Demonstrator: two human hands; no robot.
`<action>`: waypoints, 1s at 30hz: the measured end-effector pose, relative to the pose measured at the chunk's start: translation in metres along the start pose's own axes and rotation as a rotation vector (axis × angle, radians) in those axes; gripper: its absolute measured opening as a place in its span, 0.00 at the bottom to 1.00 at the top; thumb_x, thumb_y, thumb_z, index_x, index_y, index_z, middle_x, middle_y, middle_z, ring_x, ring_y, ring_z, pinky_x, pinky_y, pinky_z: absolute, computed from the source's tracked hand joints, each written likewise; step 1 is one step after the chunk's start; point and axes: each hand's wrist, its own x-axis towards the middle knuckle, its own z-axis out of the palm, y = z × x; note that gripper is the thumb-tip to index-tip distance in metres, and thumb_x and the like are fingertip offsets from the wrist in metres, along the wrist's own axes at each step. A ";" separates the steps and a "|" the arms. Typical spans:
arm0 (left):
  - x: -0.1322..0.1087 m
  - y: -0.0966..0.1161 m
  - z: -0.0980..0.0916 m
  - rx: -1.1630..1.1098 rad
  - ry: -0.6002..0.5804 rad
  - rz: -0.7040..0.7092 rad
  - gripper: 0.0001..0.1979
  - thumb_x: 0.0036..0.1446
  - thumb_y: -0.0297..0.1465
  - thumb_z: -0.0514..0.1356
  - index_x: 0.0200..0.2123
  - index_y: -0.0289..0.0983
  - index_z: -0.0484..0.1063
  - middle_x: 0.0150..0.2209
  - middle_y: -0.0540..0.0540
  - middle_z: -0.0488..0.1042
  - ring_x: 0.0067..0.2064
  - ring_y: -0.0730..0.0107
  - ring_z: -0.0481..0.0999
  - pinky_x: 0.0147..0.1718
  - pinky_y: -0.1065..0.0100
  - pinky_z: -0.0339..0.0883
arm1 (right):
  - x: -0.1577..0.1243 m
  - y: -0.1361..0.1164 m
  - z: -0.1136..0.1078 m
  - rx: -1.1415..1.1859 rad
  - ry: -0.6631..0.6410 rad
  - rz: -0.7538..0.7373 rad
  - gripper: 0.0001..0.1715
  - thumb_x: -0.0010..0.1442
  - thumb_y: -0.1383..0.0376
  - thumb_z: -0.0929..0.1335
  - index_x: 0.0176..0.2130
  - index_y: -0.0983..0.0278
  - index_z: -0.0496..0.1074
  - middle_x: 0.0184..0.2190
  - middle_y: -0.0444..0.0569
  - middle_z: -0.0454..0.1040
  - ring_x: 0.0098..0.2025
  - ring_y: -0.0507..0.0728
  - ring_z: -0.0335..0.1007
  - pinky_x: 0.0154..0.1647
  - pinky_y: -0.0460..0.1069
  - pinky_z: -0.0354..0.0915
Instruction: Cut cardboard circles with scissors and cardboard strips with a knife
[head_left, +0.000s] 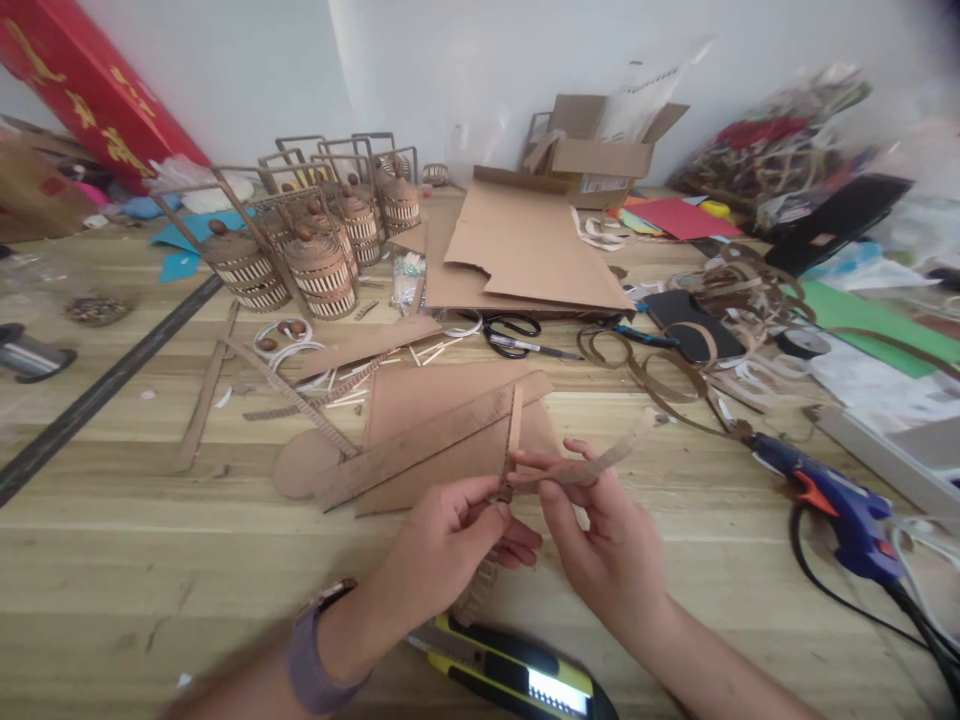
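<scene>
My left hand (450,545) pinches a narrow cardboard strip (516,420) that stands up above its fingertips. A ribbed piece of cardboard (474,592) hangs below that hand, partly hidden by it. Between the thumb and fingers of my right hand (611,540) is a thin paper-like strip (621,446), its free end pointing up and right. The right fingertips meet the piece at the left hand; the exact contact is hidden. A yellow-and-black utility knife (495,664) lies below the hands. Beyond them, a long cardboard strip (435,445) lies across a cardboard sheet (409,395), beside a cardboard disc (306,463).
A blue glue gun (844,515) with its cable lies at right. Scissors (512,330) and a pen (546,351) lie before larger cardboard sheets (532,245). Several cage-like cardboard lanterns (321,278) stand back left. Coiled brown strips (675,385) clutter the right side.
</scene>
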 end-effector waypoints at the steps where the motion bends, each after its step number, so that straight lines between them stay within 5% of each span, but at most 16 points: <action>1: 0.000 0.001 0.000 -0.001 0.005 0.000 0.21 0.61 0.42 0.64 0.52 0.34 0.78 0.32 0.43 0.84 0.35 0.66 0.82 0.39 0.67 0.74 | 0.000 0.000 0.000 -0.001 0.007 0.006 0.07 0.69 0.68 0.62 0.44 0.56 0.66 0.37 0.43 0.86 0.45 0.60 0.82 0.49 0.57 0.71; 14: 0.005 -0.001 -0.005 -0.029 0.034 0.089 0.20 0.59 0.44 0.66 0.45 0.34 0.81 0.35 0.44 0.83 0.36 0.67 0.80 0.38 0.68 0.74 | -0.001 0.003 0.010 0.053 -0.016 -0.175 0.09 0.69 0.71 0.65 0.45 0.57 0.69 0.40 0.47 0.85 0.45 0.59 0.82 0.56 0.59 0.63; 22: 0.000 0.003 -0.002 0.026 0.013 -0.004 0.20 0.60 0.43 0.64 0.47 0.33 0.80 0.32 0.42 0.83 0.35 0.64 0.82 0.38 0.65 0.74 | 0.002 -0.001 0.000 -0.005 0.007 -0.045 0.11 0.67 0.72 0.63 0.44 0.55 0.67 0.37 0.46 0.85 0.43 0.61 0.81 0.49 0.58 0.70; 30: 0.004 -0.001 -0.003 -0.014 0.074 0.047 0.21 0.58 0.46 0.66 0.45 0.35 0.81 0.36 0.44 0.83 0.37 0.63 0.81 0.39 0.64 0.74 | -0.001 -0.001 0.008 0.081 -0.046 -0.142 0.08 0.69 0.70 0.65 0.45 0.57 0.68 0.39 0.46 0.84 0.47 0.60 0.81 0.55 0.59 0.64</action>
